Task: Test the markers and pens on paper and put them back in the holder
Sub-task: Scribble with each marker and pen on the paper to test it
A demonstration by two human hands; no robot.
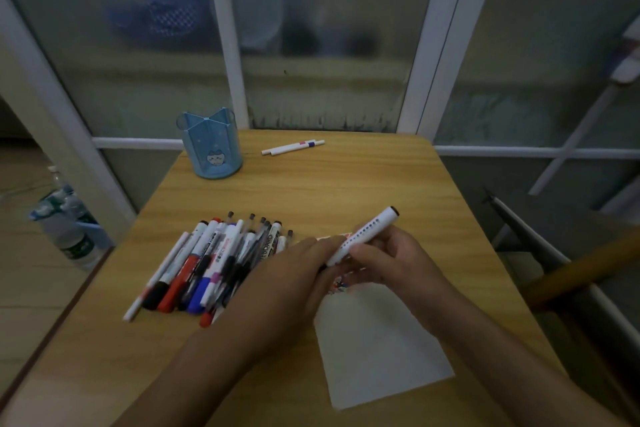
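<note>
Right hand (384,262) grips white marker (363,239) over paper (377,347), left hand (311,263) fingers pinching its lower end – likely uncapping/recapping – next: holder (213,146), empty at worktop's far-left edge

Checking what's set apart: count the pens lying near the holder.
2. Both pens lie side by side on the table's far edge, right of the blue holder. None seem hidden there.
</note>
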